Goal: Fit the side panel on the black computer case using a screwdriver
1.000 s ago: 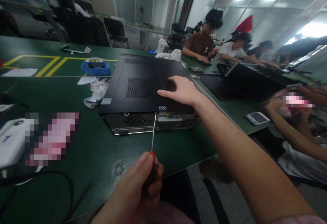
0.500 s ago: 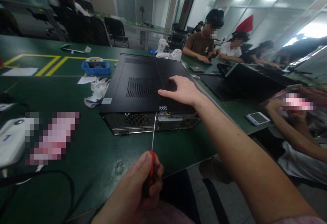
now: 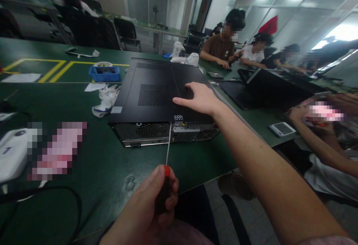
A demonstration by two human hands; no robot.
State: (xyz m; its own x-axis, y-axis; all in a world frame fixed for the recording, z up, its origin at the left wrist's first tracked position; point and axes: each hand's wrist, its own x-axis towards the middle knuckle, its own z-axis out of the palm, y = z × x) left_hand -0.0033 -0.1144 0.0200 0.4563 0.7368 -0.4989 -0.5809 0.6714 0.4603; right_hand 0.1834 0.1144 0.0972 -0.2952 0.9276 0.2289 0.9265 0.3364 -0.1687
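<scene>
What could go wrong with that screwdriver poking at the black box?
The screwdriver is long and thin, and the left hand grips only its handle: the tip may slip on the rear panel of the computer case and scratch it. Only the right hand, flat on top, steadies the case, so it might slide.

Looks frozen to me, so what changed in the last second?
Little: the red on the screwdriver handle shows differently, as if turned in the left hand. That hand still grips it, its tip stays at the rear edge of the computer case, and the right hand still rests on top.
</scene>
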